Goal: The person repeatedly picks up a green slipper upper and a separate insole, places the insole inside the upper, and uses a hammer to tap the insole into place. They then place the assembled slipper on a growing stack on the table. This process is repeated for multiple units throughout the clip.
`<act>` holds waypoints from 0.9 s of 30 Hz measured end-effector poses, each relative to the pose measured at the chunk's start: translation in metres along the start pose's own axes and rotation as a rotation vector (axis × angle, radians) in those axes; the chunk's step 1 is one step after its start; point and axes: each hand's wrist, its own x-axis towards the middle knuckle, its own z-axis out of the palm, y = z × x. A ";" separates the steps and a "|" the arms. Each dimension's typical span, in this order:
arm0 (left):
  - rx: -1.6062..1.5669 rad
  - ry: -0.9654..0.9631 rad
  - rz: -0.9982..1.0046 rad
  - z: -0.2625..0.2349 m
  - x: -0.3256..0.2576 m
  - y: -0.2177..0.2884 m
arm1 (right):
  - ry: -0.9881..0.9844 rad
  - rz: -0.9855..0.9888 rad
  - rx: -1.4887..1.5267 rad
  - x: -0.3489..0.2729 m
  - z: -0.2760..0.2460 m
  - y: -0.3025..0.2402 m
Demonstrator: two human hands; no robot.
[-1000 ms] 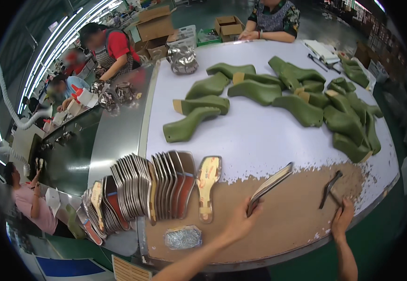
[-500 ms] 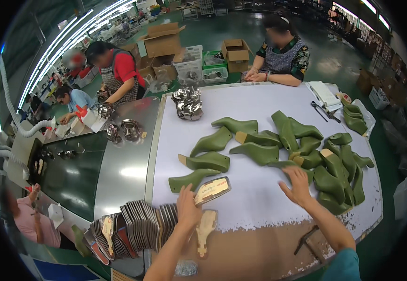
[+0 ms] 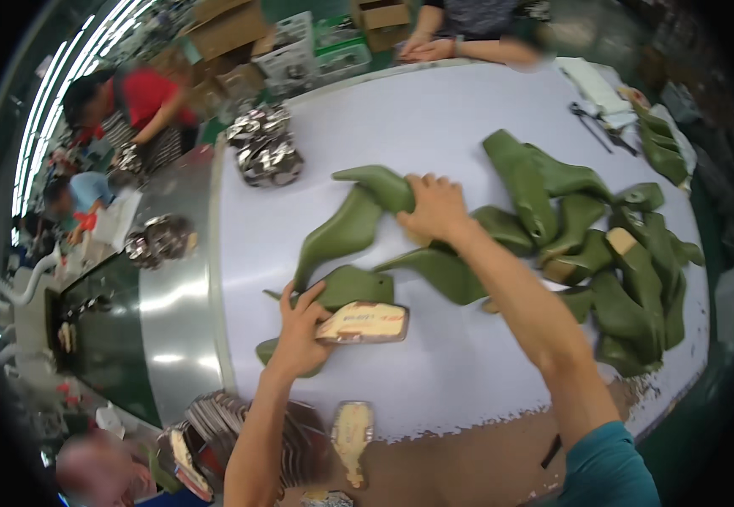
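Head view. The left hand [image 3: 301,331] is closed in a pinch on a flat insole [image 3: 364,322], thumb on top and fingers beneath its near end; the insole (tan face, dark rim, rounded outline) lies level and projects to the right of the hand. The same hand rests against a green last [image 3: 343,291] that lies on its side directly above the insole, touching it. The right hand [image 3: 434,207] reaches further up the table and is curled over a second last [image 3: 352,221], gripping it at the bend where the narrow top meets the body; the fingers wrap over the upper edge, so the palm side is hidden. This second last slants down-left from the right hand toward the left hand, its lower tip just above the first last. A third last [image 3: 441,272] lies under the right forearm, between the two hands.

All lasts are smooth, matt, olive-green moulded forms with pointed toes. To the right a pile of lasts [image 3: 612,253] overlaps loosely. The table [image 3: 434,118] has a white, even top; its near edge is worn to a brown, rough surface. At the lower left, a stack of insoles [image 3: 215,431] stands on edge, and a single insole [image 3: 353,429] lies flat beside it. A heap of shiny metal parts [image 3: 267,156] sits at the table's far left.
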 end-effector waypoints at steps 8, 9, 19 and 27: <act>-0.040 -0.242 0.160 0.053 -0.031 0.065 | -0.421 -0.113 -0.132 -0.163 -0.011 0.038; -0.020 -0.306 0.187 0.057 -0.036 0.078 | -0.377 -0.072 0.022 -0.175 -0.023 0.045; -0.527 -0.128 0.040 0.053 -0.032 0.138 | 0.324 0.237 -0.221 -0.041 -0.093 0.184; -0.177 0.241 -0.478 0.015 0.127 0.024 | 0.040 0.233 -0.362 -0.049 -0.085 0.222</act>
